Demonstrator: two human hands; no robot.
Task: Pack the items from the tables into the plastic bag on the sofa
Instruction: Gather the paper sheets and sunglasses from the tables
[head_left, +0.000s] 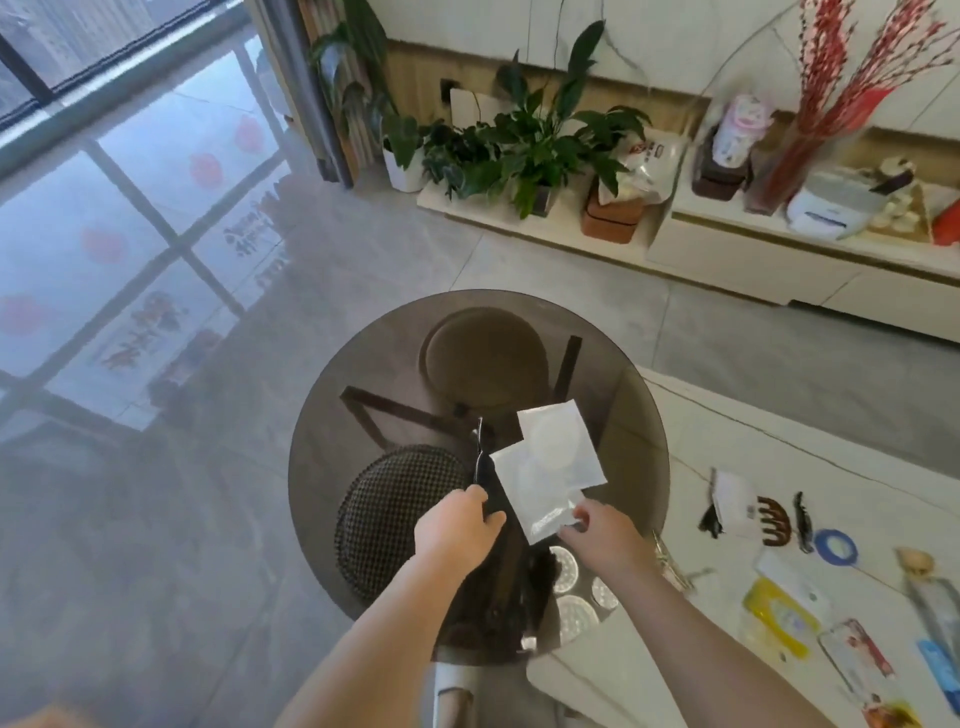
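over the round glass table (363, 364), the right hand (602, 530) pinches two white sachets (545, 467) by a corner; the left hand (457, 525) grips a dark clip (480, 462). the sachets look light, thin and slippery.

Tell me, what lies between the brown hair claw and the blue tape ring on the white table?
In the head view, a slim dark clip lies between the brown hair claw and the blue tape ring on the white table.

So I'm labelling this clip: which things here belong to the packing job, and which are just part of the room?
Job:
- white packets, right hand pinching one
- black tool held by left hand
- blue tape roll, brown hair claw, yellow packet on the white table

Room:
- potted plants
- red branches
- woven mat
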